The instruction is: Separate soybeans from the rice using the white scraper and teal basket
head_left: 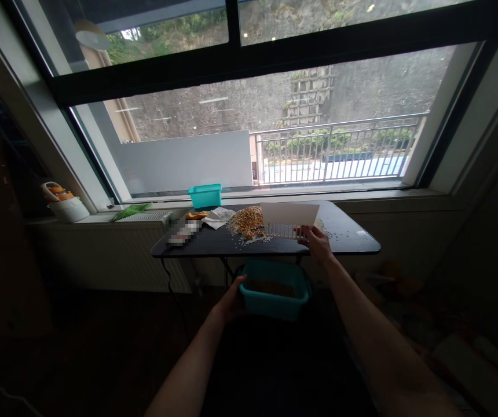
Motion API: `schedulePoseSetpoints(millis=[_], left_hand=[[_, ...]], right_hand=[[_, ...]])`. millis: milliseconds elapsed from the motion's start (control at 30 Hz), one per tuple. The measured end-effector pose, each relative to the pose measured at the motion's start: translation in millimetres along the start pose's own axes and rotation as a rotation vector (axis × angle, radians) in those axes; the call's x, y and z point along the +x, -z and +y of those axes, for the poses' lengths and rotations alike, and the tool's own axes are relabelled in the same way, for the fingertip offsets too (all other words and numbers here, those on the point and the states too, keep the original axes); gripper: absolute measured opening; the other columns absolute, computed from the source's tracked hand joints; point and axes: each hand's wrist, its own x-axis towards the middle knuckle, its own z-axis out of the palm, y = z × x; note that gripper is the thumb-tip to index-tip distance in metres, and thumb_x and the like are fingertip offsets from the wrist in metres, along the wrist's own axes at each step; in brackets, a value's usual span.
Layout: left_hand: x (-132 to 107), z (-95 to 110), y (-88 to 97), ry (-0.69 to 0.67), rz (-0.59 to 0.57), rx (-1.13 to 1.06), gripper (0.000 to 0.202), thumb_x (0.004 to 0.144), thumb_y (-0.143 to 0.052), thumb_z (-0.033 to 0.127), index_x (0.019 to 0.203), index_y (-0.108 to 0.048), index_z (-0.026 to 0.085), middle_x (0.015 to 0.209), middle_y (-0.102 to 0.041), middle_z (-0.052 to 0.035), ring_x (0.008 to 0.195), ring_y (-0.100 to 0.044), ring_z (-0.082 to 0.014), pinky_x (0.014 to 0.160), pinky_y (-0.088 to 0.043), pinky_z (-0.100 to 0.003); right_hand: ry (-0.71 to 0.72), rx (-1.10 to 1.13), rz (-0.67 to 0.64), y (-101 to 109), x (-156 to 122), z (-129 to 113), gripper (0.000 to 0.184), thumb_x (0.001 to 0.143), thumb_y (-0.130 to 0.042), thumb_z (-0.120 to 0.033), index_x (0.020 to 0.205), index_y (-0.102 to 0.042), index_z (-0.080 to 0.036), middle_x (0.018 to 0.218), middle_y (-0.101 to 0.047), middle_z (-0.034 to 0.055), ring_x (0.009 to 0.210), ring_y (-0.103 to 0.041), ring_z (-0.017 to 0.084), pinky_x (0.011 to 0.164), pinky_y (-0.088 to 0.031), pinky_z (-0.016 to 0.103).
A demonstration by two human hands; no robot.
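My right hand (317, 243) is closed on the right end of a white panel with a row of slots along its lower part (290, 215), held up over the dark table. Left of the panel lies a heap of yellow kernels that look like corn (249, 220), with small pale grains (255, 238) scattered around it. Below the table's front edge, my left hand (233, 298) grips the left rim of a teal plastic basin (275, 304). Something brownish (271, 288) covers the basin's bottom, too dark to make out.
The folding table (353, 240) stands under a wide window. On its left are a crumpled white paper (219, 218), a yellow item (197, 215) and a blurred-out object (183, 233). A second teal container (205, 196) stands behind. A cable (168, 278) hangs off the table's left.
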Motion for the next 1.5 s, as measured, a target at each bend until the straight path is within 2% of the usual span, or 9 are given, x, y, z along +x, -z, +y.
schedulePoseSetpoints(millis=[167,333,500,667,800,1067,1267,1500], left_hand=[[3,-1,2.7,0.000,-0.065,-0.034,0.057,0.072,-0.048,0.059,0.112,-0.052,0.019,0.094,-0.063,-0.0092,0.087,-0.060,-0.0243,0.070,-0.049,-0.033],[5,-3,6.6,-0.007,-0.016,-0.031,0.058,0.071,-0.050,0.060,0.111,-0.053,0.019,0.092,-0.063,-0.0085,0.086,-0.060,-0.0240,0.070,-0.049,-0.034],[4,-3,6.2,-0.008,-0.014,-0.026,0.058,0.071,-0.049,0.061,0.111,-0.053,0.020,0.092,-0.063,-0.0082,0.086,-0.060,-0.0241,0.069,-0.049,-0.033],[0,-2,5.2,-0.020,-0.039,-0.039,0.059,0.072,-0.048,0.060,0.113,-0.052,0.019,0.094,-0.063,-0.0090,0.087,-0.060,-0.0245,0.069,-0.048,-0.033],[-1,-1,5.3,-0.023,-0.032,-0.033,0.059,0.072,-0.047,0.060,0.113,-0.053,0.019,0.094,-0.063,-0.0094,0.088,-0.059,-0.0250,0.069,-0.048,-0.034],[0,-2,6.6,-0.013,0.004,-0.034,0.060,0.071,-0.048,0.061,0.114,-0.053,0.018,0.094,-0.063,-0.0101,0.089,-0.059,-0.0262,0.071,-0.048,-0.036],[0,-2,10.6,-0.026,-0.022,-0.057,0.060,0.072,-0.047,0.061,0.115,-0.052,0.019,0.098,-0.063,-0.0105,0.090,-0.059,-0.0258,0.070,-0.048,-0.035],[2,-3,15.8,-0.037,-0.001,-0.061,0.058,0.072,-0.047,0.060,0.114,-0.052,0.020,0.096,-0.063,-0.0098,0.088,-0.060,-0.0252,0.069,-0.048,-0.034]], right_hand=[[0.045,-0.059,0.057,11,-28,3,0.038,0.063,-0.065,-0.051,0.078,-0.062,-0.017,0.079,-0.068,0.0052,0.076,-0.063,0.018,0.052,-0.052,0.024],[0.021,-0.060,0.062,19,-51,8,0.039,0.062,-0.066,-0.052,0.082,-0.063,-0.018,0.081,-0.069,0.0043,0.079,-0.063,0.021,0.053,-0.052,0.025],[0.101,-0.077,0.083,6,-38,1,0.041,0.063,-0.063,-0.055,0.080,-0.062,-0.018,0.080,-0.067,0.0046,0.078,-0.063,0.019,0.053,-0.053,0.025],[0.127,-0.153,0.007,-14,-14,-1,0.042,0.065,-0.060,-0.056,0.076,-0.060,-0.016,0.077,-0.065,0.0052,0.071,-0.062,0.016,0.051,-0.053,0.024],[0.140,-0.190,0.005,-24,-5,5,0.041,0.066,-0.058,-0.056,0.075,-0.058,-0.016,0.074,-0.064,0.0041,0.067,-0.061,0.015,0.050,-0.052,0.024],[0.149,-0.196,-0.028,-24,-4,10,0.040,0.066,-0.057,-0.056,0.075,-0.058,-0.017,0.076,-0.065,0.0046,0.070,-0.062,0.016,0.051,-0.053,0.024],[0.150,-0.190,-0.048,-26,-4,12,0.041,0.066,-0.057,-0.057,0.073,-0.057,-0.017,0.076,-0.065,0.0041,0.069,-0.062,0.015,0.052,-0.053,0.024],[0.085,-0.148,-0.031,-18,-14,10,0.040,0.064,-0.061,-0.055,0.074,-0.059,-0.017,0.077,-0.066,0.0039,0.067,-0.062,0.015,0.050,-0.053,0.023]])
